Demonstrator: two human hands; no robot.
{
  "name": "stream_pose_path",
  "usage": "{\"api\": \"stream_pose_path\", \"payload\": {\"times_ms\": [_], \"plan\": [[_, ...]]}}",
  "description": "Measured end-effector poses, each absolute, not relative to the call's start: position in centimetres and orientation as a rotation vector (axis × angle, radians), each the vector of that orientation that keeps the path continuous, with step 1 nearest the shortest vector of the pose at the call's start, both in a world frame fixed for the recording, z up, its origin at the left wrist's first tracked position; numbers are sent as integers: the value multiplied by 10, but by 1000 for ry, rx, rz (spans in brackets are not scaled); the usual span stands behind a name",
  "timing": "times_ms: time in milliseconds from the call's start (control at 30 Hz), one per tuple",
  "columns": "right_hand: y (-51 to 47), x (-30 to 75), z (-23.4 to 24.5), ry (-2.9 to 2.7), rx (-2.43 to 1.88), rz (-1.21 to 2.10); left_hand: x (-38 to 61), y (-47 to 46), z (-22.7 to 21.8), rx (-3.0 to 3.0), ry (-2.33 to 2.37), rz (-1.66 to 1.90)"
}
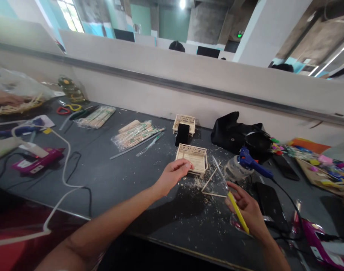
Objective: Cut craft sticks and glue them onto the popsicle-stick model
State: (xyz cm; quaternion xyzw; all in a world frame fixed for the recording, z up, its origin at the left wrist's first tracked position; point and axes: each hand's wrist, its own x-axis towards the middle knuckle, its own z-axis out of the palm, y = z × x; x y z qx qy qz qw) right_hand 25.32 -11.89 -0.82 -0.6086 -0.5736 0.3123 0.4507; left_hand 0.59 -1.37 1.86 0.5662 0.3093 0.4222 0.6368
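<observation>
In front of the near side of a small wooden model [192,157], my left hand [176,174] is closed in a pinch, and what sits between its fingertips is too small to make out. My right hand [246,209] is shut on a yellow-handled utility knife [235,207], its long blade pointing up and away toward the model. Two thin wooden sticks [209,180] lie on the dark table between the knife and the model, among scattered shavings [198,183]. Behind that model a phone [182,134] leans against a second wooden model [185,121].
A blue glue gun [250,162] rests over a clear container [237,168] on the right, near a black bag [239,131] and a phone [270,203]. Packs of sticks [136,135] lie left. At far left is another person's hand [6,98] beside a power strip [38,161].
</observation>
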Motion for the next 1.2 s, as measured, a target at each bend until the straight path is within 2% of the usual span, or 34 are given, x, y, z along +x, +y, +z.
{"api": "stream_pose_path", "payload": {"times_ms": [233, 400, 1200], "plan": [[-93, 221, -8, -1793, -1482, 250, 6, -13, -1, 1650, 706, 1064], [-92, 208, -21, -2037, -1421, 50, 0, -15, -4, 1686, 666, 1046], [-101, 200, -27, -2096, -1325, -43, 3, -18, -15, 1767, 451, 1159]]}}
